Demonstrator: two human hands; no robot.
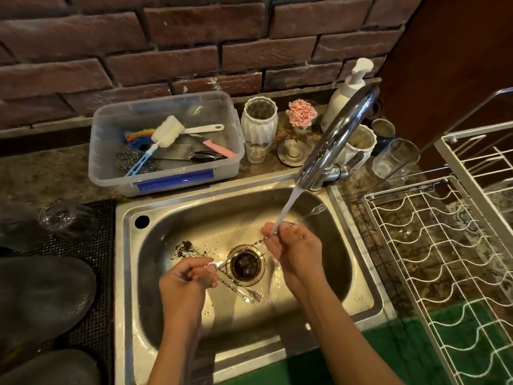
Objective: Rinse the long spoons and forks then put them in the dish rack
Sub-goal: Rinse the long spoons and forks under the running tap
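Observation:
A long thin fork (311,215) stretches across the steel sink (358,298), tines up at the right. My left hand (186,282) grips its handle end over the drain (245,264). My right hand (294,245) closes around its middle, right where the water stream (287,207) from the chrome tap (338,134) lands. Two more long utensils (244,291) lie on the sink floor beside the drain, and another dirty one (186,250) lies left of it. The white wire dish rack (444,251) stands to the right of the sink.
A clear plastic tub (166,179) with brushes and scourers sits behind the sink. White ribbed jars (259,120), glasses (394,159), a soap pump bottle (344,93) and a pink flower (301,113) crowd the back counter. A black mat (94,245) with upturned glassware lies left.

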